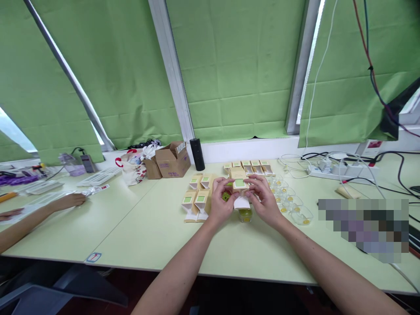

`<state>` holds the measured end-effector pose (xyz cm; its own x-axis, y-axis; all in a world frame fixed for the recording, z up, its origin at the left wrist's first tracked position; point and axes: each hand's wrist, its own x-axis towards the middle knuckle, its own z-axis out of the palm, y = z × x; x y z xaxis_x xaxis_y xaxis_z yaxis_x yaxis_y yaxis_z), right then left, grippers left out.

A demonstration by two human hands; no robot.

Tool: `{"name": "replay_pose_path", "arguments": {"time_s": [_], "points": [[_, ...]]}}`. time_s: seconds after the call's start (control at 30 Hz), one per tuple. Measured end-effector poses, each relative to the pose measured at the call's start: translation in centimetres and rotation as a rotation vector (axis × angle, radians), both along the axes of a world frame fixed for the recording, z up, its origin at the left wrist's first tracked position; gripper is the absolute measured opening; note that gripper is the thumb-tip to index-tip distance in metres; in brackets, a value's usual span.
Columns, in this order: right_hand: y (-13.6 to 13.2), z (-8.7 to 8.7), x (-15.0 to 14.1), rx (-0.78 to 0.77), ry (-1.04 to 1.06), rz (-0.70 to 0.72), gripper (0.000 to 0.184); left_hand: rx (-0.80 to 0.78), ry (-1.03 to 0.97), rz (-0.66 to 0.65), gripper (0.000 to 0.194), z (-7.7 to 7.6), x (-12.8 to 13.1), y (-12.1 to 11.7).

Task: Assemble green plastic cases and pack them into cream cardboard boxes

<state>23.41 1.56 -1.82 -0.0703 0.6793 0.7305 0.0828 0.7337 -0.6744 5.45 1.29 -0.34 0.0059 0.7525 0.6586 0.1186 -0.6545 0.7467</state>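
Observation:
Between my hands is a small cardboard box (pixel 240 185) with a green patch on top and a white flap hanging toward me. My left hand (pixel 221 202) grips its left side, and my right hand (pixel 264 201) grips its right side. Just below the box, a clear cup with green contents (pixel 245 215) stands on the table. Something green shows beside my left fingers, partly hidden. Left of my hands stand several similar boxes (pixel 201 199), with more boxes (pixel 256 167) behind. Several clear cups with yellow bits (pixel 290 200) stand in rows right of my right hand.
A black cylinder (pixel 197 154) and an open carton (pixel 173 160) stand at the back beside a white bag (pixel 133 168). Cables and a power strip (pixel 344 169) lie at the right. Another person's hand (pixel 70 200) reaches over the table at the left.

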Motion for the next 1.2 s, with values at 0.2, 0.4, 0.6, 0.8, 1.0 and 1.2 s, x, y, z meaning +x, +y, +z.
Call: {"name": "replay_pose_path", "arguments": {"time_s": [0.2,0.4,0.6,0.8,1.0,1.2], "points": [[0.1,0.0,-0.1,-0.027,0.012,-0.008,0.029,0.005,0.019,0.014,0.037,-0.2,0.0,0.1],[0.2,0.1,0.0,-0.052,0.05,0.002,0.027,0.018,0.049,-0.048,0.044,-0.1,-0.4,-0.1],[0.5,0.1,0.2,-0.075,0.109,-0.009,0.028,0.037,0.083,-0.232,0.071,-0.3,-1.0,0.1],[0.5,0.1,0.2,-0.096,0.123,-0.016,0.03,0.02,0.169,-0.266,0.098,-0.5,-1.2,0.1],[0.5,-0.1,0.1,-0.088,0.114,-0.02,0.031,0.033,0.183,-0.193,0.088,-0.5,-0.9,0.0],[0.2,0.0,0.0,-0.069,0.082,-0.009,0.03,0.046,0.154,-0.127,0.073,-0.3,-0.8,-0.1]]}}
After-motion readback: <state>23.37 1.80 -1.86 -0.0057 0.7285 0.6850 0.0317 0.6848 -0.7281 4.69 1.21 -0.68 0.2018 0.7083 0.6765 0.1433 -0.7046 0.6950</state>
